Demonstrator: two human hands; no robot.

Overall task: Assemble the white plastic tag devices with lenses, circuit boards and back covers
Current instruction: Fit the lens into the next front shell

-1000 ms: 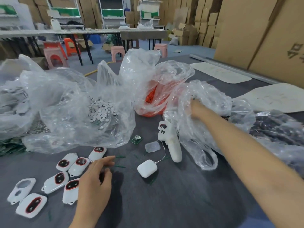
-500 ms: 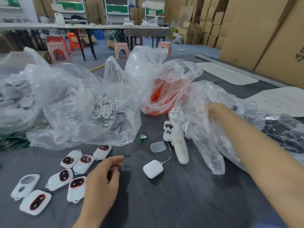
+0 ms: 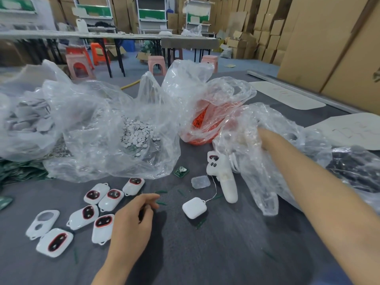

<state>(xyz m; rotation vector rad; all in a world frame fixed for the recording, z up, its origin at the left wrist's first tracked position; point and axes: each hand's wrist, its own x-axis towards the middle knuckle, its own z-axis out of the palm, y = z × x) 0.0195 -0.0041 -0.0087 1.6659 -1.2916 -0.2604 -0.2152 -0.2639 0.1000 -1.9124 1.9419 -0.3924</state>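
Several white tag devices (image 3: 111,199) with red-rimmed dark lenses lie at the front left of the grey table, and an empty white front shell (image 3: 42,223) lies beside them. My left hand (image 3: 131,221) rests on the table just right of them, fingers loosely curled, holding nothing. A green circuit board (image 3: 181,171), a clear lens piece (image 3: 200,182) and a small white cover (image 3: 194,207) on a thin string lie in the middle. My right hand (image 3: 265,138) reaches into a clear plastic bag (image 3: 257,177); its fingers are hidden by the plastic.
A white handle-shaped device (image 3: 223,179) lies by the bag. Further bags hold grey discs (image 3: 135,132), red parts (image 3: 201,120), white covers (image 3: 24,124) and dark parts (image 3: 353,165). Green slivers litter the table. Cardboard sheets stand at the right.
My right hand has shifted a little to the right inside the clear bag, and the plastic has moved with it. My left hand stays beside the tags.
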